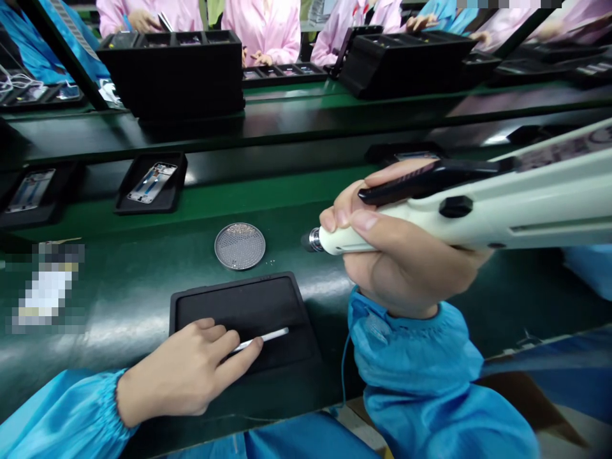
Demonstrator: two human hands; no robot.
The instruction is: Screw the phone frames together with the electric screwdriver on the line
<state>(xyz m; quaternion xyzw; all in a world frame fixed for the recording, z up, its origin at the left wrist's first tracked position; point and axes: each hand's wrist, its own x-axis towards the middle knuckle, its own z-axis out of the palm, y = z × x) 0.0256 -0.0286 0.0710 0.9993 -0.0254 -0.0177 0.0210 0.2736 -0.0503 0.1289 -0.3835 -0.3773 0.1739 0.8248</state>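
Observation:
My right hand [406, 264] is wrapped round a pale electric screwdriver [521, 213], its fingers near the black lever. The screwdriver's dark tip points left, above the bench and apart from everything below it. Over a black tray [234, 299], my left hand [186, 366] grips a thin white bar-shaped piece [275, 334] between thumb and fingers. It looks like a narrow edge of something flat, and its left part is hidden by the fingers. Just beyond the tray lies a round perforated metal dish [239, 248] with many tiny screws, a few more scattered beside it.
Black trays with phone parts [153, 182] sit at the back left. Large black bins [172, 76] stand on the raised ledge [287, 127]. Several people in pink and blue work across the bench. A blurred-out item [45, 287] lies at the left.

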